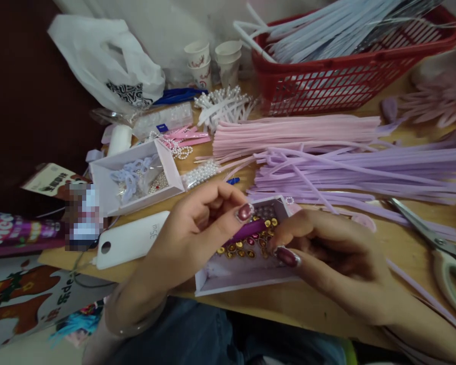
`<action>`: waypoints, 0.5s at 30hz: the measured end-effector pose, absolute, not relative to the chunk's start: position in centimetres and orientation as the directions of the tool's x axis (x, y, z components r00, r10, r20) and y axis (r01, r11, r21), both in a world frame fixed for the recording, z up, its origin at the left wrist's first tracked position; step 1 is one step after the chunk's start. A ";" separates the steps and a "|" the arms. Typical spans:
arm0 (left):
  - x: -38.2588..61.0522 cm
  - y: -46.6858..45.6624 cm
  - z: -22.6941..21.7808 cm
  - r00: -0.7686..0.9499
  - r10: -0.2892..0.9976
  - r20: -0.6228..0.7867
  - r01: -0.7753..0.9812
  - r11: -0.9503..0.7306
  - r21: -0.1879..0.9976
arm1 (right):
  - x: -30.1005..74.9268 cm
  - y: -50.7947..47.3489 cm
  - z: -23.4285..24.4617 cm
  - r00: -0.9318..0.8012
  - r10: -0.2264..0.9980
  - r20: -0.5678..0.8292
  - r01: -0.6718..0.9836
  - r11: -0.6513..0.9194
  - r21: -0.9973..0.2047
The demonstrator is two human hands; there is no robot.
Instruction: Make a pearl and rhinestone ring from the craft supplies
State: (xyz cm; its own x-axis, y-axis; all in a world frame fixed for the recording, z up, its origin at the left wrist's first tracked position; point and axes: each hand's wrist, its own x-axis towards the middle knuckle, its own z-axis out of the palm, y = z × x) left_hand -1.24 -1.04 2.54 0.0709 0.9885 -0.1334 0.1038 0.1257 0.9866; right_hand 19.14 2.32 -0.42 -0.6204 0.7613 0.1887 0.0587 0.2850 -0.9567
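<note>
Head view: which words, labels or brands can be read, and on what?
"Me", cut off: purple packet.
White case: small logo, unreadable.
Card, plastic bag, paper cups, floor mat: print too blurred or small.

Table: pale wood top [410, 238], spanning the view from left to right, front edge low in the picture, crowded with craft stock.
Wall: plain off-white [163, 20], directly behind the table's far edge.
Left side: dark maroon-brown surface [19, 91], unlit, detail unreadable.
Floor: pale patch [7, 350] at lower left below the table edge, partly covered by a printed sheet [23, 294] with brown figures and lettering.
Light: soft and even, faint shadows only, brightest on the wall and the far table.
</note>
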 end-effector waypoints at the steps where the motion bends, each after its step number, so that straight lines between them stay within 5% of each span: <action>1: -1.6 -1.2 2.7 0.077 0.991 -0.109 0.222 0.090 0.971 | 19.2 2.3 -0.4 -0.614 0.763 0.204 0.056 0.299 -0.952; 6: -3.4 -1.4 2.5 0.438 0.897 -0.064 0.642 -0.262 0.720 | 19.3 2.1 -0.8 -0.578 0.777 0.248 0.096 0.366 -0.926; 15: -3.7 -1.6 1.3 0.616 0.718 -0.325 0.764 -0.442 0.470 | 18.6 2.3 -0.9 -0.515 0.805 0.296 0.164 0.431 -0.888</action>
